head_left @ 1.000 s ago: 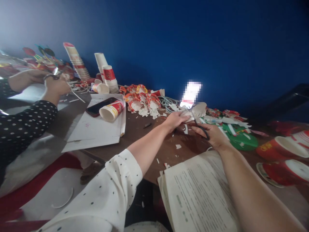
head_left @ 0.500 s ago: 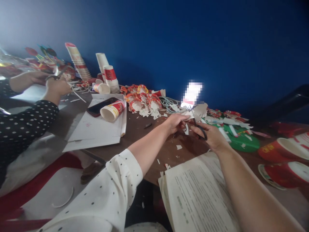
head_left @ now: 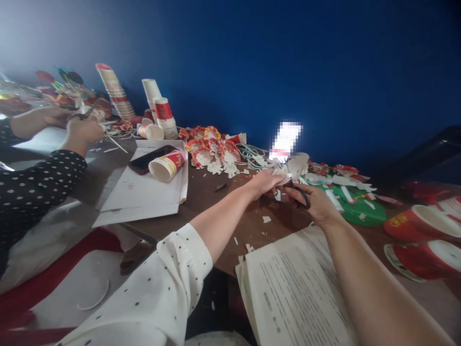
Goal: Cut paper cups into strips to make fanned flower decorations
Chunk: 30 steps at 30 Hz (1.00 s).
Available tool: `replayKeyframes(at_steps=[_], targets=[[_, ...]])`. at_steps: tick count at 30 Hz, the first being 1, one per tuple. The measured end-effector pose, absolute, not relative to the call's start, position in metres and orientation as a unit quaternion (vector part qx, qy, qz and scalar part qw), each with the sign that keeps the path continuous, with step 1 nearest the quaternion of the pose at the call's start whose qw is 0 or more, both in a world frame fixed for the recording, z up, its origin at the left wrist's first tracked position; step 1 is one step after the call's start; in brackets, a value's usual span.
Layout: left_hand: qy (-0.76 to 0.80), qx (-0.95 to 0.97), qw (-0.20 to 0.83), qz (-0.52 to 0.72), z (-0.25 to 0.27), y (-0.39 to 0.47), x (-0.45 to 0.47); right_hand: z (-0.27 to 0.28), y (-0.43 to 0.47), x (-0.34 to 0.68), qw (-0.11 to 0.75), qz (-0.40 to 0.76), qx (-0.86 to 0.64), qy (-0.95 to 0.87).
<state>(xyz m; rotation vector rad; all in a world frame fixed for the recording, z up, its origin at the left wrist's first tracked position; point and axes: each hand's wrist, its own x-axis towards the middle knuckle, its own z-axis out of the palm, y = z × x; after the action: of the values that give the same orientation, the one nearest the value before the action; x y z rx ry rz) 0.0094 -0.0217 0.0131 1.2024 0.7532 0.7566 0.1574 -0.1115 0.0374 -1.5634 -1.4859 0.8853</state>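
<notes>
In my right hand [head_left: 317, 202] is a pair of dark-handled scissors [head_left: 305, 196], its blades angled up and left. Pinched in my left hand [head_left: 264, 183] is a small piece of white paper [head_left: 286, 178], held right at the scissor blades. Its exact shape is hard to make out. Just behind both hands a bright phone screen [head_left: 284, 140], blurred out, leans near the wall. White scraps [head_left: 266, 219] lie on the brown table [head_left: 248, 240] below my hands.
Cut red-and-white paper cups [head_left: 212, 149] are heaped beyond my left arm. A green plate [head_left: 363, 209] with scraps and red cups [head_left: 406, 223] stand right. Printed sheets [head_left: 288, 283] lie in front. At left, a co-worker's hands [head_left: 81, 129] hold scissors near stacked cups [head_left: 117, 91].
The scissor blades have swung down and now sit lower against the paper. My left hand has shifted slightly, its fingers flatter over the piece. The rest stays nearly the same.
</notes>
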Motion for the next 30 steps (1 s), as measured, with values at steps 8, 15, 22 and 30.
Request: replayKeyframes(at_steps=[8, 15, 22, 30], targets=[[0.368, 0.763, 0.453, 0.277, 0.026, -0.030, 0.002, 0.037, -0.111, 0.152, 0.394, 0.321, -0.637, -0.580], [0.406, 0.707, 0.436, 0.381, 0.016, -0.026, 0.004, 0.037, -0.111, 0.150, 0.408, 0.322, -0.641, -0.565], [0.369, 0.610, 0.553, 0.432, 0.010, -0.022, 0.008, 0.030, -0.110, 0.154, 0.410, 0.339, -0.628, -0.569], [0.358, 0.613, 0.557, 0.432, 0.010, -0.023, 0.006, 0.033, -0.112, 0.152, 0.409, 0.330, -0.631, -0.571]])
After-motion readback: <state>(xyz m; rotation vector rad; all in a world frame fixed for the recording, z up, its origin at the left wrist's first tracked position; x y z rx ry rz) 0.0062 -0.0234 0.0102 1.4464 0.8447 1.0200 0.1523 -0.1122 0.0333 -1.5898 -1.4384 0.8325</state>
